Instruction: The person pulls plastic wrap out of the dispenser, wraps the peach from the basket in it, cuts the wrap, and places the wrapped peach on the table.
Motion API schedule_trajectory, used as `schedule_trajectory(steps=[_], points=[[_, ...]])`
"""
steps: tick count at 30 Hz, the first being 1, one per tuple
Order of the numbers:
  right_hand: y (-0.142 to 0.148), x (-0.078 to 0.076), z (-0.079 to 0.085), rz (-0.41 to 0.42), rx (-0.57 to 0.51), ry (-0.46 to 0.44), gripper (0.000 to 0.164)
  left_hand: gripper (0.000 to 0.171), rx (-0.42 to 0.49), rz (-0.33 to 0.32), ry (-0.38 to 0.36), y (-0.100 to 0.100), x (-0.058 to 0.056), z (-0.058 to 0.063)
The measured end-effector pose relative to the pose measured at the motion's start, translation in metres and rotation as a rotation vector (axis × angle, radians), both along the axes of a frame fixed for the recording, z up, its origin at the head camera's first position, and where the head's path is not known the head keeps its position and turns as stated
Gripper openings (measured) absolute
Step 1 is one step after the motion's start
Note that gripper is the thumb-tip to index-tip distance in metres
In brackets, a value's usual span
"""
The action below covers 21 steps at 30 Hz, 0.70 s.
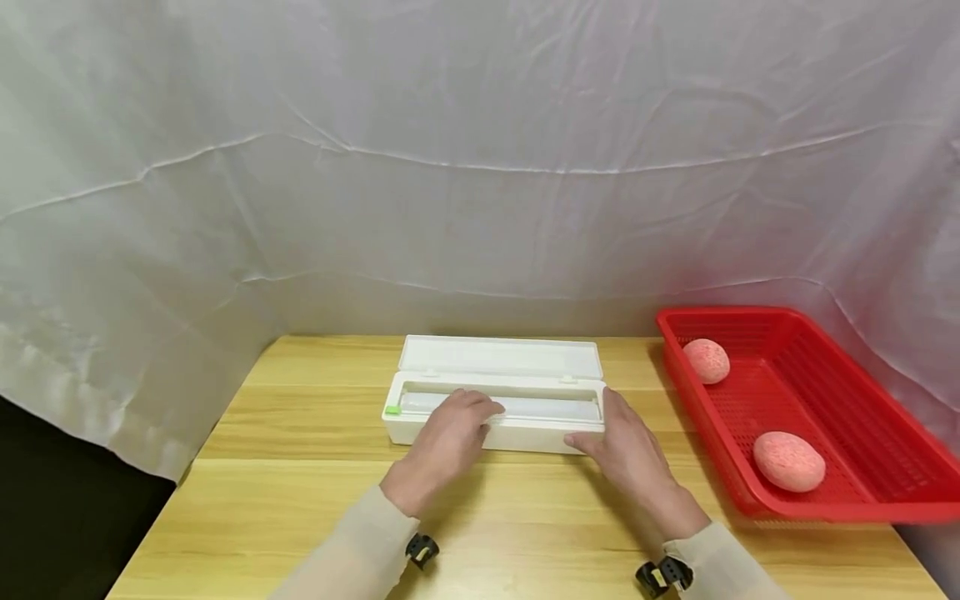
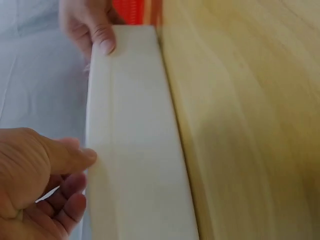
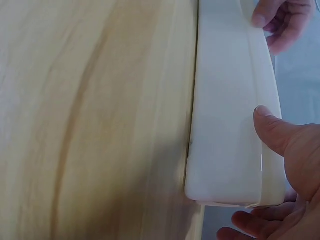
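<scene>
A white cling film dispenser (image 1: 521,437) stands on the table with its long lid (image 1: 498,355) tipped back. Inside lies a pale roll of cling film (image 1: 551,408); a small green slider (image 1: 392,410) sits at the left end of the front edge. My left hand (image 1: 450,429) reaches over the roll, thumb and forefinger pinching at the dispenser's front edge. The film there is too clear to make out well. With the thumb on the front and the other fingers round the right end, my right hand (image 1: 630,446) grips the dispenser.
To the right, a red plastic basket (image 1: 738,471) holds two pink, speckled, rounded lumps, one near (image 1: 789,461) and one farther back (image 1: 706,361). A wooden table (image 1: 315,492) bears everything. Pale cloth (image 1: 465,225) hangs behind and at both sides.
</scene>
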State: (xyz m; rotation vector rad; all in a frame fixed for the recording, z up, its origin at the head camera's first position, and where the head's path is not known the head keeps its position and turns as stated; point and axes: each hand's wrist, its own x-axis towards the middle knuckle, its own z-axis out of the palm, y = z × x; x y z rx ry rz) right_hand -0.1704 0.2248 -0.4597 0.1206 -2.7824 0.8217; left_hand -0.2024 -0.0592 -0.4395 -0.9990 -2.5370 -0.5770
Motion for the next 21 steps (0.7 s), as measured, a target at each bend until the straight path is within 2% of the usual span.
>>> schedule_trajectory(steps=[3,6,8,11,13,16,18,21], points=[[0.0,0.0,-0.001,-0.004,0.008,0.0,0.079,0.029,0.096,0.066,0.005,-0.018,0.001,0.002],[0.001,-0.001,-0.002,-0.012,0.016,0.003,0.08,0.04,0.16,0.184,-0.032,-0.04,0.001,0.005],[0.002,-0.001,-0.003,-0.018,0.017,0.004,0.08,0.058,0.18,0.272,-0.116,-0.055,0.0,0.005],[0.004,0.0,-0.003,-0.027,0.015,0.007,0.08,0.088,0.185,0.373,-0.289,-0.074,-0.002,0.002],[0.005,0.0,-0.004,-0.027,0.012,0.011,0.079,0.099,0.196,0.393,-0.39,-0.083,-0.003,-0.002],[0.005,-0.001,-0.004,-0.024,0.012,0.02,0.08,0.102,0.224,0.392,-0.492,-0.092,-0.006,-0.009],[0.004,-0.001,-0.004,-0.022,0.013,0.024,0.08,0.099,0.245,0.386,-0.518,-0.094,-0.007,-0.013],[0.003,-0.001,-0.005,-0.016,0.01,0.03,0.081,0.095,0.26,0.399,-0.52,-0.095,-0.009,-0.016]])
